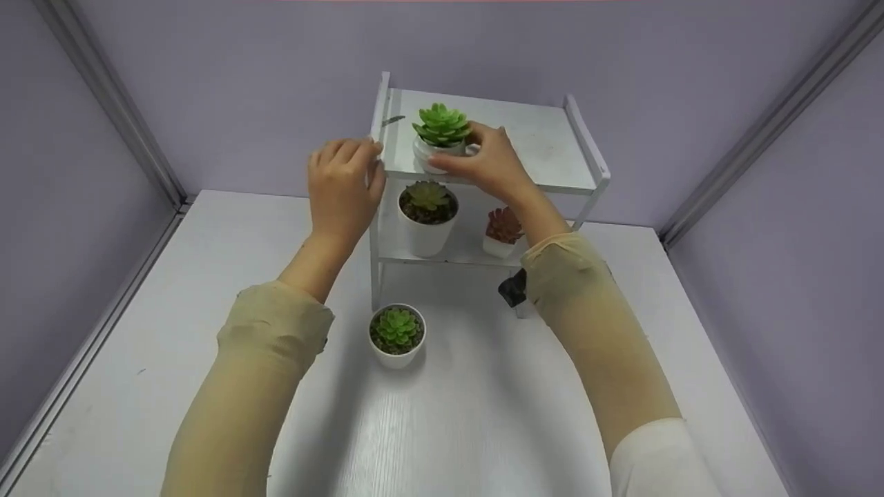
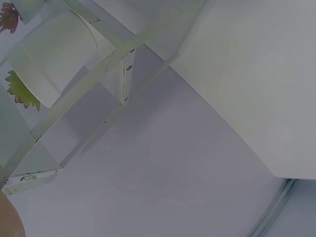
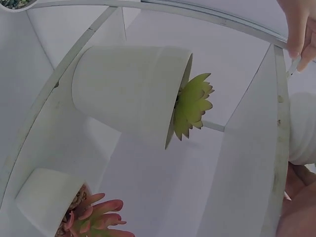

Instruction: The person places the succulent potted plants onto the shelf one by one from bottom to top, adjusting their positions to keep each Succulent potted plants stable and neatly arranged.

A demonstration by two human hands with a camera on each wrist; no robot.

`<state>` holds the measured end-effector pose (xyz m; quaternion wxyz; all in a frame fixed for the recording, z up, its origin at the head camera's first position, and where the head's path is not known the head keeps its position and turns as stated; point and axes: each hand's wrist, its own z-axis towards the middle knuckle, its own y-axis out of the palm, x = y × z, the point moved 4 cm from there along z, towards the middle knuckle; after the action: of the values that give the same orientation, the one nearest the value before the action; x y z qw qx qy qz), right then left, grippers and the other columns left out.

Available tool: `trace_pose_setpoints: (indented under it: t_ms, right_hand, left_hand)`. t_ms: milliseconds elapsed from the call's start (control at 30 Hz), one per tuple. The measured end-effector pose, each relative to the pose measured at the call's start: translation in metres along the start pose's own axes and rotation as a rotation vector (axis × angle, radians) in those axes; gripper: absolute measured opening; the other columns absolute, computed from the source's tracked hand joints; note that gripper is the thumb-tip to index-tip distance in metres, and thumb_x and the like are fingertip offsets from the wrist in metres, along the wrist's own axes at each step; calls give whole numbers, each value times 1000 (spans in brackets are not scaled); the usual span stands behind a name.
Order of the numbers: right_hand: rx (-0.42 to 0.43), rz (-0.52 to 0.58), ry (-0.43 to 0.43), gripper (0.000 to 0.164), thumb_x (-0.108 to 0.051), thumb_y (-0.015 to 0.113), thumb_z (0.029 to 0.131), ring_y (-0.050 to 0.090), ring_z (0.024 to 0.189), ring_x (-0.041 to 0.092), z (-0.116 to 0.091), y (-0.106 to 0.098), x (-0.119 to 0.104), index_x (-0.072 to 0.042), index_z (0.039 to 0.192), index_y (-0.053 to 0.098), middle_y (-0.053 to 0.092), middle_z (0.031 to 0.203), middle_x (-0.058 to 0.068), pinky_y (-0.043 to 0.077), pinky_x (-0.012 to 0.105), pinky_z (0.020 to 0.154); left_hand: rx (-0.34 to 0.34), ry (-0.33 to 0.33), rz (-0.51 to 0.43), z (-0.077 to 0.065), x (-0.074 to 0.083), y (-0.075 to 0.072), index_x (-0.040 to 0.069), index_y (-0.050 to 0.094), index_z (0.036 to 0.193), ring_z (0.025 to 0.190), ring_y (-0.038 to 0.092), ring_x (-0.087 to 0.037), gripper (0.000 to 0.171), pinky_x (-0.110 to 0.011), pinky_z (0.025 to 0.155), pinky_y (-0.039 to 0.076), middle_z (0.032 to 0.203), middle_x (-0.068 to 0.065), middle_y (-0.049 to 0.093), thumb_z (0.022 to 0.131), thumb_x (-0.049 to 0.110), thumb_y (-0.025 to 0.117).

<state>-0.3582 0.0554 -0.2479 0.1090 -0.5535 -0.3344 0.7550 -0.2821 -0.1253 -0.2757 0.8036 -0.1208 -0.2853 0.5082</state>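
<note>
At the left front of the white rack's point(image 1: 528, 138) top shelf, my right hand point(image 1: 496, 164) holds a bright green potted succulent point(image 1: 442, 126) by its white pot, thumb across the front. In the right wrist view the ribbed side of that pot point(image 3: 303, 129) shows at the right edge. My left hand point(image 1: 343, 185) grips the rack's left front top corner, and the right wrist view shows its fingers point(image 3: 295, 29) pinching the side rail there. Below, the middle shelf bears a larger potted dark green succulent point(image 1: 428, 214) and a small potted red succulent point(image 1: 502, 231).
Another potted green succulent point(image 1: 398, 333) stands on the white table point(image 1: 442, 428), in front of the rack's left leg. A black object point(image 1: 512, 288) is by the right front leg, partly behind my right sleeve. Grey-purple walls point(image 1: 262, 83) enclose the back and sides.
</note>
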Motion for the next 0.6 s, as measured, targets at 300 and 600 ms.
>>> trace_pose_setpoints:
  t_ms: [300, 600]
  right_hand:
    - [33, -115, 20, 69, -46, 73, 75, 43, 132, 14, 6, 1, -2, -16, 133, 50, 56, 134, 1, -9, 34, 118]
    - [27, -149, 51, 70, -46, 72, 76, 40, 134, 14, 9, -2, 2, -15, 135, 49, 53, 137, 2, -10, 35, 118]
  left_hand:
    - [9, 9, 6, -2, -1, -2, 5, 69, 99, 98, 60, -31, 18, -45, 85, 41, 99, -12, 70, 86, 9, 57]
    - [-2, 14, 0, -2, 3, 0, 5, 69, 99, 99, 59, -31, 17, -44, 84, 41, 103, -12, 70, 87, 11, 58]
